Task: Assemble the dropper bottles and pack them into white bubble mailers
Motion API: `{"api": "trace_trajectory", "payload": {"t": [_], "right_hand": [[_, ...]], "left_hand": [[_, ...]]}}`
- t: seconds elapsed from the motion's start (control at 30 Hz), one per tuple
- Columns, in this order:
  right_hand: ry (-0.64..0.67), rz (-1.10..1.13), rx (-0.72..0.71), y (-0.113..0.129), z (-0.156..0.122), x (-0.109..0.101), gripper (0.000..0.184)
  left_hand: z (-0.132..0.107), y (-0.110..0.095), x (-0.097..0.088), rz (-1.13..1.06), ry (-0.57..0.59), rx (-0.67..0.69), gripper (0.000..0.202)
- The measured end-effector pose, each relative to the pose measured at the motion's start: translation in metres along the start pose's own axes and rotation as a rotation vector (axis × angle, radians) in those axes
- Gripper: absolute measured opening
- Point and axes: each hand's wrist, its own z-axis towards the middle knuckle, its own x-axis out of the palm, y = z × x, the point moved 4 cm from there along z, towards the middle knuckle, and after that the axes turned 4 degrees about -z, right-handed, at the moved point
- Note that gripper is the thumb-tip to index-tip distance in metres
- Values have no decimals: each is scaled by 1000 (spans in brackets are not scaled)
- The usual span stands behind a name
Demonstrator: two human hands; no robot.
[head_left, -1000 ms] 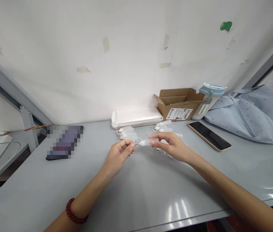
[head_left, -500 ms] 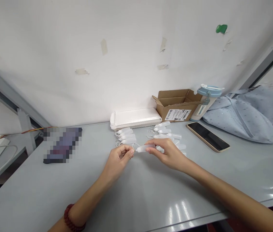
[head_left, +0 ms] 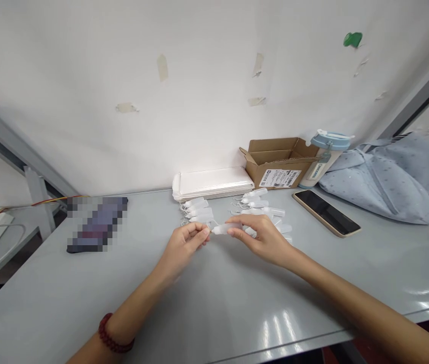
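Right, here at the centre of the frame both hands are on one small bottle (head_left: 222, 229), held lying on its side just above the surface (head_left: 207, 308). The right hand (head_left: 262, 236) has the body clamped between thumb and fingers; the left hand (head_left: 184, 246) is pinched tight at the nozzle tip (head_left: 213, 230), and exactly what sits between those fingertips is too small to tell. A thin white strand (head_left: 212, 221) loops up near the tip. So the step in hand looks like close work at the nozzle, and I'd say the next move calls for a steady right grip and a light left pinch, keeping tip and fingers in line. More bottles lie just behind: a cluster (head_left: 201, 214) left of centre, another group (head_left: 273, 212) right of centre.
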Motion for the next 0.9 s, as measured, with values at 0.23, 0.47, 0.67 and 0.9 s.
{"api": "trace_trajectory", "payload": {"t": [0.23,0.47,0.67,0.9], "right_hand": [[1,90,56,-2,3,-1,26],[58,-79,-66,-9,6,-8,32],[-175,-441,18,-59,20,-52,33],[-69,-548,51,-110,28,-59,37]], "left_hand": [[3,-6,-5,62,-52,91,23],[8,-9,-17,166,-109,130,24],[35,2,-71,195,-463,159,27],[60,19,-73,224,-489,191,26]]}}
